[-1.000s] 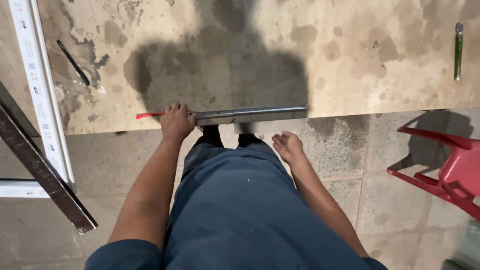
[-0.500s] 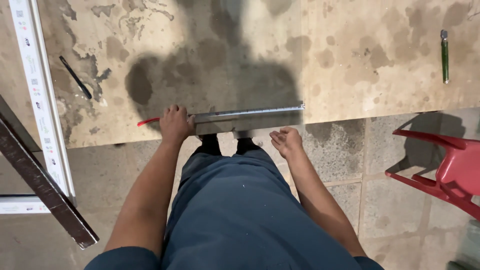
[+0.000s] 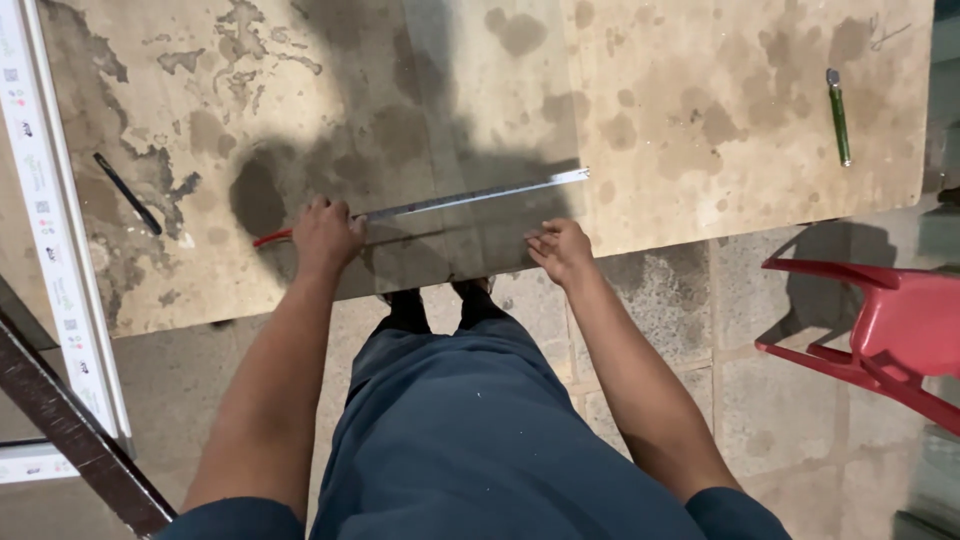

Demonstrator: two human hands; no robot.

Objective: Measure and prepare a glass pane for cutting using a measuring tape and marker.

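I stand at a stained plywood board (image 3: 700, 150). My left hand (image 3: 325, 236) is closed over the red-handled end (image 3: 270, 238) of a long thin metal straightedge (image 3: 480, 194), which lies flat on the board and slants up to the right. My right hand (image 3: 560, 250) rests near the board's front edge, just below the straightedge's right part, fingers bent, fingertips on the surface and holding nothing. A darker rectangular patch, perhaps a clear pane, lies under the straightedge; I cannot tell for sure. My shadow falls across the board's middle.
A long white profile (image 3: 45, 220) runs along the board's left side, with a dark bar (image 3: 70, 430) crossing below it. A black pen-like tool (image 3: 127, 192) lies at left and a green tool (image 3: 838, 115) at far right. A red plastic chair (image 3: 900, 330) stands on the stone floor at right.
The straightedge has moved from the board's front edge farther onto the board and now slants. My right hand rose from below the edge onto the board.
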